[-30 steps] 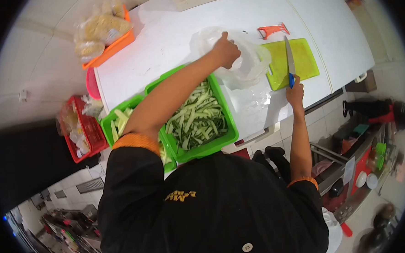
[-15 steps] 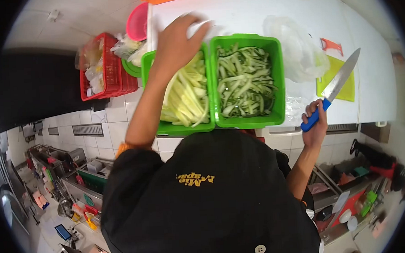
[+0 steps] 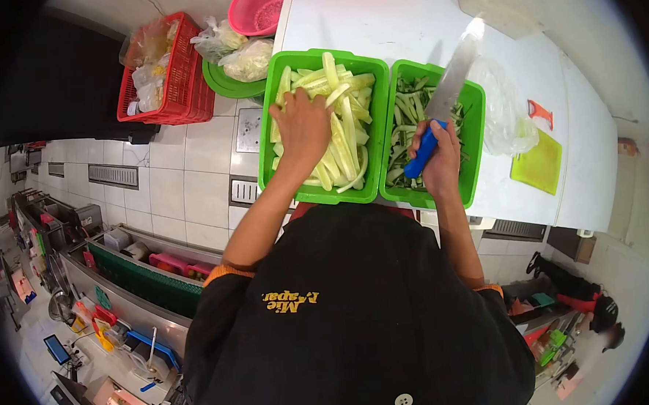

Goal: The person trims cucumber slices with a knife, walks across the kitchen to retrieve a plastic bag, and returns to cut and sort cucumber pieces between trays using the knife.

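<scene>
My left hand (image 3: 304,130) lies on the pale cucumber strips (image 3: 343,139) heaped in the left green tub (image 3: 326,197). Its fingers are bent and slightly apart; the fingertips are partly hidden among the pieces. In my right hand (image 3: 442,163) is a knife (image 3: 450,82), gripped by its blue handle, the wide blade slanting up and away. The knife is over the right green tub (image 3: 477,139), which contains thin green-skinned strips (image 3: 406,109). My hand and the blade cover part of that tub's contents.
On the white table (image 3: 374,24) lie a clear plastic bag (image 3: 507,112), an orange peeler (image 3: 540,113) and a yellow-green cutting board (image 3: 539,163). Red crates (image 3: 186,85), a pink basin (image 3: 256,12) and bagged vegetables (image 3: 247,60) stand at the left.
My left hand has come down from above the left tub onto the cucumber strips. My right hand has carried the knife leftward, from beside the cutting board to over the right tub. The view has shifted.
</scene>
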